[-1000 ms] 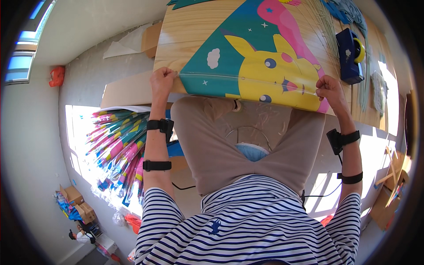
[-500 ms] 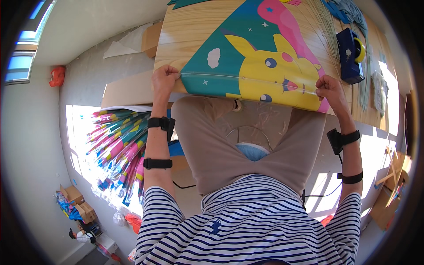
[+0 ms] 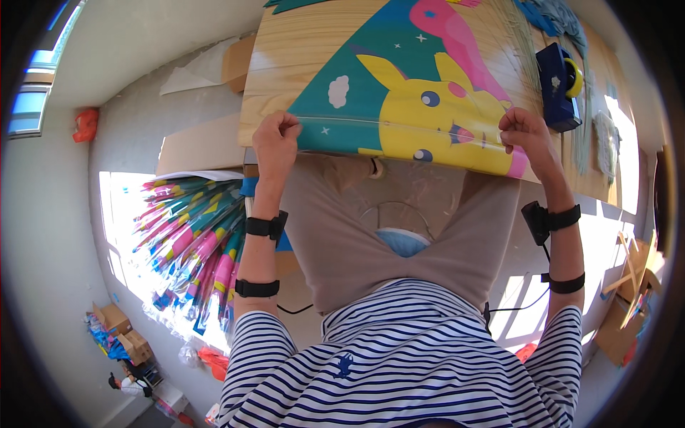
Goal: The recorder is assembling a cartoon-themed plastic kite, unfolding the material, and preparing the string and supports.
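A large printed kite-like sheet [image 3: 342,135], teal with a yellow cartoon figure and a pink band, lies over the near part of the wooden table, its lower edge hanging above my lap. Across it runs a thin, shiny clear strip [image 3: 357,123], which looks like tape. At the sheet's left corner, my left hand [image 3: 275,139] is closed, thumb and fingers pinching the strip's left end. My right hand [image 3: 524,132] pinches the other end beside the pink band. Its fingertips hide that end.
A blue tape dispenser [image 3: 560,89] with a yellow roll stands to the right on the wooden table [image 3: 285,64], near thin green rods [image 3: 528,57]. Bagged colourful pieces [image 3: 189,242] fan out at the left, beside cardboard [image 3: 200,146]. A clear box [image 3: 606,146] lies far right.
My left hand has shifted right and slightly down, with its forearm. My right hand has moved a little left and up over the sheet. The whole view has shifted slightly.
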{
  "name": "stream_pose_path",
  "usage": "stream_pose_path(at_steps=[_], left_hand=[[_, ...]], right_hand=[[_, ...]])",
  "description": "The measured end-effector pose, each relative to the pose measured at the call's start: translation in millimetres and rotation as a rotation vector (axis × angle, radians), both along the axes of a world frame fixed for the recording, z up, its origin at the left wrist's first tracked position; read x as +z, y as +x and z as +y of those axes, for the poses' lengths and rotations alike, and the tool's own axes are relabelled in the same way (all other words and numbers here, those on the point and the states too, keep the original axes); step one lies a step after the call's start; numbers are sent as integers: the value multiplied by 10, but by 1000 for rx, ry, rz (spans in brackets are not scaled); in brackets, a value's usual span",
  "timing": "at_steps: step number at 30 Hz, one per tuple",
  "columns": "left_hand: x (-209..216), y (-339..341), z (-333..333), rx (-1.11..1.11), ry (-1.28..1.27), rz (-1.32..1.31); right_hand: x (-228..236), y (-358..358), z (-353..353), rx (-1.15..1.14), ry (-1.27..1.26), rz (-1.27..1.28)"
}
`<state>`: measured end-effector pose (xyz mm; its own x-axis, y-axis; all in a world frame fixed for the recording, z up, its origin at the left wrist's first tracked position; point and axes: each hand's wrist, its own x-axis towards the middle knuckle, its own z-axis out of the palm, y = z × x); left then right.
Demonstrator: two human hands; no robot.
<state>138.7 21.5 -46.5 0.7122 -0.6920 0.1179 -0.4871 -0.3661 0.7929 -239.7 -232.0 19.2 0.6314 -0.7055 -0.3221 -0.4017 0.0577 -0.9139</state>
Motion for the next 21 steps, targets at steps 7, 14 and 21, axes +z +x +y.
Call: stream_pose_path(at_steps=[7, 14, 21], left_hand=[[105, -647, 109, -135, 18, -56], [17, -258, 272, 37, 81, -162], [-36, -207, 216, -98, 155, -516]], right_hand=[[141, 200, 24, 61, -16, -3], [-15, -77, -29, -44, -36, 77], [-158, -213, -87, -11, -111, 124]])
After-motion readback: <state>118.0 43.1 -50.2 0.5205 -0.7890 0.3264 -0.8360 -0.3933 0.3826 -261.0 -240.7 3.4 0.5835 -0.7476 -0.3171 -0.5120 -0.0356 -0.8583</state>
